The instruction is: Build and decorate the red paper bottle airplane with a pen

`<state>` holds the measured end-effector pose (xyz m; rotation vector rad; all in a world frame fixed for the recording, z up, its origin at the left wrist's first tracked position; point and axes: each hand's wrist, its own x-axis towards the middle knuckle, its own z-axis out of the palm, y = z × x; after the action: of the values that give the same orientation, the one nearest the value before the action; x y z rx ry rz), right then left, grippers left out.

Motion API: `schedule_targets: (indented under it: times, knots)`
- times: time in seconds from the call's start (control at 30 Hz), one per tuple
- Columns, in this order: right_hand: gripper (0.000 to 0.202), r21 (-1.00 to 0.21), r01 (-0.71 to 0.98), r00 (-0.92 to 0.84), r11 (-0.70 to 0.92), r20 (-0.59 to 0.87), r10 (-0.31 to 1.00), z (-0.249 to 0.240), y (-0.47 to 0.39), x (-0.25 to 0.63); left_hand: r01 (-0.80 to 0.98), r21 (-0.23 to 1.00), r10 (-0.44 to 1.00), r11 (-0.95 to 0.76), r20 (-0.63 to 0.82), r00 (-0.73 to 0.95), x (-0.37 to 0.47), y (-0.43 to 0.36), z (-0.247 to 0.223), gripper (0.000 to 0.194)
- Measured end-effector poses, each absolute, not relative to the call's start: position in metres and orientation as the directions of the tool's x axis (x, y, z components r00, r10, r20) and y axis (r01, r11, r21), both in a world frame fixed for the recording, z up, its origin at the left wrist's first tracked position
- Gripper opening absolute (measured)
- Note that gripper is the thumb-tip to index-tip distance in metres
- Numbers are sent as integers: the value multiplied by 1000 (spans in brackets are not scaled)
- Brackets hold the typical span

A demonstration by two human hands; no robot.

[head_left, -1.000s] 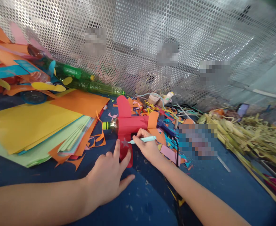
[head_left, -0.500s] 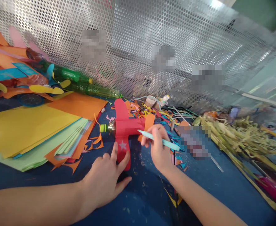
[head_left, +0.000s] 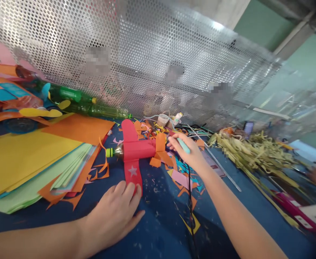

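Note:
A toy plane [head_left: 140, 149] lies on the blue table, made from a plastic bottle wrapped in red paper. Its green-yellow cap points left, and orange paper fins are at the tail. A silver star [head_left: 132, 171] marks the near wing. My left hand [head_left: 117, 205] rests over that wing's end, fingers bent and thumb held away from them. Just right of the tail, my right hand [head_left: 185, 145] grips a light blue marker [head_left: 184, 145], its tip hidden. Something small and dark red shows by those fingertips; I cannot make out what it is.
Coloured paper sheets [head_left: 34, 158] are stacked at left, below a craft vehicle [head_left: 25, 111]. Green bottles [head_left: 98, 109] lie along the perforated metal screen [head_left: 152, 46]. Paper scraps [head_left: 182, 178] and a black cord [head_left: 190, 194] lie mid-table. Dried husks [head_left: 249, 154] fill the right.
My right hand has moved the marker away from the plane's body to beyond the tail. My left fingers have slid off the star toward the wing's end. The view has shifted slightly right.

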<state>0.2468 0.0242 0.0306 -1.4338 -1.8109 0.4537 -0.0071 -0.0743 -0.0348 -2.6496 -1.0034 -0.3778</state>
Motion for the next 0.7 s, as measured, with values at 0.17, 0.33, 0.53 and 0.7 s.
schedule_targets:
  times: [0.17, 0.33, 0.53, 0.7]
  knots:
    - [22, -552, 763, -199, 335, 294, 935, 28, 24, 250, 427, -206, 289, -880, 482, 827, -11, -72, -36, 23]
    - [10, -469, 780, -182, 414, 462, 868, 38, 6, 224, 292, -259, 129, -921, 505, 854, -12, -72, -34, 13]
    - [11, 143, 768, -637, 624, 271, 722, 28, -8, 205, 286, -225, 138, -931, 509, 850, -10, -70, -32, 13]
    - [15, 300, 760, -642, 576, 213, 736, 17, -6, 202, 298, -228, 145, -927, 513, 846, -10, -71, -32, 14]
